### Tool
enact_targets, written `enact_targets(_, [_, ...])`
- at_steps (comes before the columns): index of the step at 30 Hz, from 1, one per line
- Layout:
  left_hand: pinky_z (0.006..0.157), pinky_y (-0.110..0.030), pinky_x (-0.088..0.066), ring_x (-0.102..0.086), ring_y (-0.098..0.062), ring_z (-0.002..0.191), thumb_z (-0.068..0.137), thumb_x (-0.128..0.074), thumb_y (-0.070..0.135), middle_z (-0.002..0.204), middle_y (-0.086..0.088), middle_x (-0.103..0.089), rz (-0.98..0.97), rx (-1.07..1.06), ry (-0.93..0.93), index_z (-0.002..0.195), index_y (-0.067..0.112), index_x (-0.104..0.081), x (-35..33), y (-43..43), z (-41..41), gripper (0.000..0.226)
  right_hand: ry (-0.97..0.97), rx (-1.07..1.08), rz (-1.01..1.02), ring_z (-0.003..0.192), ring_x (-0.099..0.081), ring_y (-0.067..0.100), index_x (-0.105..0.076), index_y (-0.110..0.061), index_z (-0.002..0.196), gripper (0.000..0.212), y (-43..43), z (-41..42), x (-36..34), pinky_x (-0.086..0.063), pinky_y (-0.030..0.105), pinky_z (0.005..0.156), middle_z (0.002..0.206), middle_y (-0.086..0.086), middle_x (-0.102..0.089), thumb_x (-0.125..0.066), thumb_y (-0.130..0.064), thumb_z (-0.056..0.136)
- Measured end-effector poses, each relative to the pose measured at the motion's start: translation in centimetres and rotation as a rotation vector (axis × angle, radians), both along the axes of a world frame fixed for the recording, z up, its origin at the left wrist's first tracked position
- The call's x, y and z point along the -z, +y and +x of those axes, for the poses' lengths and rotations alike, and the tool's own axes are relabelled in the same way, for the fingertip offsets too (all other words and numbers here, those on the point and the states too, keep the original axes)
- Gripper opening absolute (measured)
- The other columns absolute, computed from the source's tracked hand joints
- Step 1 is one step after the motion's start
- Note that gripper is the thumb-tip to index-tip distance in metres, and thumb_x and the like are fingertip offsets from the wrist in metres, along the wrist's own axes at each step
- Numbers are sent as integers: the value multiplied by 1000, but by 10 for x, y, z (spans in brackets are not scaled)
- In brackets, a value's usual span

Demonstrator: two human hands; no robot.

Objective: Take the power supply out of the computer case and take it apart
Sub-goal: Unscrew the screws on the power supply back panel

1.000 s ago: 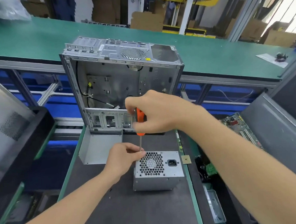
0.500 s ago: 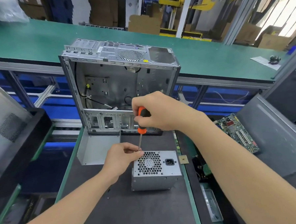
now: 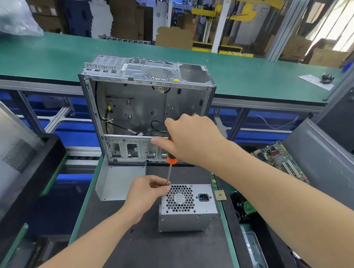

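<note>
The grey power supply (image 3: 187,212) stands on the dark mat, fan grille and socket facing up. Behind it the open computer case (image 3: 148,106) stands empty of the supply, a few cables left inside. My right hand (image 3: 190,141) grips the orange handle of a screwdriver (image 3: 170,160), held almost upright with its tip at the supply's top left corner. My left hand (image 3: 146,193) pinches the screwdriver shaft just above that corner, touching the supply's edge.
A loose grey metal panel (image 3: 117,182) lies left of the supply. A small chip (image 3: 220,195) sits at the mat's right edge. A circuit board (image 3: 280,159) and a bin of parts lie to the right. A dark case (image 3: 19,162) stands at the left.
My right hand has turned on the screwdriver handle, thumb and fingers now more spread. The left hand and the supply have stayed in place.
</note>
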State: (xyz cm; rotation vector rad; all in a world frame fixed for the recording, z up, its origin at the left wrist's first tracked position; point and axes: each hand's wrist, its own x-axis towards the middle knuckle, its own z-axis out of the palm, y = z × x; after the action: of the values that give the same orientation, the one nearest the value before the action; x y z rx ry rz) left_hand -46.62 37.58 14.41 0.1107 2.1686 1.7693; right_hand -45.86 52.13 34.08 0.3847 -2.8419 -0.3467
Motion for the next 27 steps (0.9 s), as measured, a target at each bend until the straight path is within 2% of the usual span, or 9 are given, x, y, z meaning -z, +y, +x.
enact_targets(2, [64, -6, -50, -71, 7, 84, 82, -88, 20, 87, 14, -79, -8, -2, 6, 83, 42, -81, -1, 0, 1, 23, -31, -22, -75, 63, -45, 29, -44, -18, 92, 43, 0, -4, 3, -19, 29, 48, 66, -2, -34, -42, -59, 103])
enact_targets(6, [78, -28, -61, -74, -10, 83, 83, -80, 12, 90, 8, -80, -28, -2, -18, 84, 43, -80, -1, 0, 1, 31, -190, -121, -300, 74, -60, 28, -50, -23, 93, 18, 5, -5, 2, -44, 34, 57, 77, -2, -58, -55, -39, 97])
enact_targets(9, [80, -31, -59, -71, -7, 74, 83, -77, 10, 85, 7, -79, -41, -6, -28, 84, 41, -80, -2, 0, 1, 31, -291, -185, -379, 72, -56, 14, -51, -25, 92, 9, 8, -2, -1, -50, 37, 62, 75, -8, -59, -59, -26, 90])
enact_targets(13, [74, -27, -55, -67, -6, 65, 83, -76, 9, 83, 3, -79, -46, -8, -29, 82, 40, -80, -3, 1, 1, 31, -359, -250, -401, 74, -52, 2, -62, -19, 87, 11, 10, -1, -8, -46, 26, 63, 74, -13, -58, -66, -13, 79])
enact_targets(15, [73, -28, -55, -67, -6, 66, 83, -76, 9, 82, 3, -79, -53, -11, -26, 81, 35, -81, -3, 2, 0, 26, -389, -260, -398, 73, -54, 2, -64, -20, 82, 9, 10, 0, -10, -47, 25, 64, 76, -11, -62, -68, -12, 77])
enact_targets(17, [73, -30, -57, -69, -8, 69, 84, -76, 8, 83, 3, -79, -58, -17, -28, 80, 29, -81, -4, 2, 0, 22, -365, -264, -395, 76, -56, 7, -63, -20, 89, 7, 9, 1, -8, -50, 31, 68, 81, -8, -64, -67, -21, 83])
enact_targets(21, [72, -24, -54, -68, -5, 66, 84, -76, 9, 84, 2, -79, -51, -23, -44, 81, 28, -81, -4, 2, 0, 21, -162, -159, -162, 84, -59, 31, -54, -18, 106, 31, 6, 0, 4, -49, 38, 66, 88, 3, -58, -54, -49, 99])
enact_targets(24, [68, -22, -50, -63, -3, 62, 85, -75, 10, 83, 0, -79, -48, -26, -45, 82, 28, -80, -3, 3, 0, 19, -245, -195, -306, 83, -60, 28, -57, -18, 96, 17, 5, -1, 4, -56, 43, 74, 84, 0, -60, -60, -34, 96])
enact_targets(27, [68, -22, -50, -63, -5, 66, 86, -75, 13, 83, 3, -77, -75, -31, -38, 86, 29, -80, -1, 5, 1, 16, -212, -167, -374, 80, -60, 24, -58, -19, 91, 9, 9, -1, 1, -56, 44, 73, 80, -4, -61, -61, -27, 92])
